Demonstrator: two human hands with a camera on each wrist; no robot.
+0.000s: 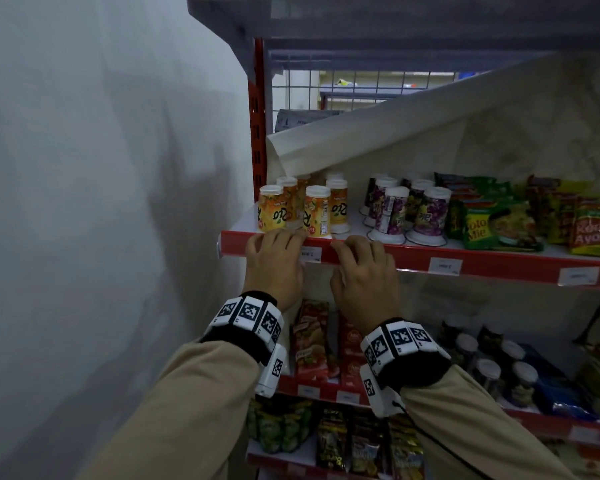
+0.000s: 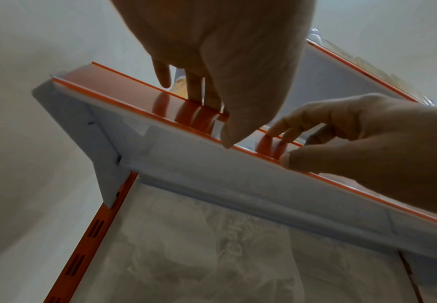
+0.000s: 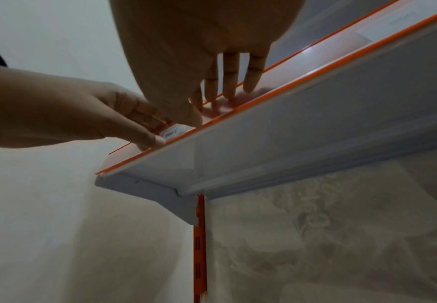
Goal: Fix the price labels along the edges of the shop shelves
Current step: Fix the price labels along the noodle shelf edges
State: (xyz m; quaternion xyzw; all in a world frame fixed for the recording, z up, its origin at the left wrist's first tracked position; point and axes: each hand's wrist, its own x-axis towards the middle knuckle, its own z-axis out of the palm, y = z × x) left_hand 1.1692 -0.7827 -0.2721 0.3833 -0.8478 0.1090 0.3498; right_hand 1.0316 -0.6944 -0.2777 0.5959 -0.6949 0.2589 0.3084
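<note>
The red label strip (image 1: 413,259) is pinched by the left hand (image 1: 274,268) and the right hand (image 1: 362,275). Between them sits a price label (image 1: 310,254), judged light, flimsy paper, best nudged by its edges.

Dim, cool, noisy light; soft shadows on the wall (image 1: 101,202); wide-angle bending at edges; blurred wrist views.
</note>
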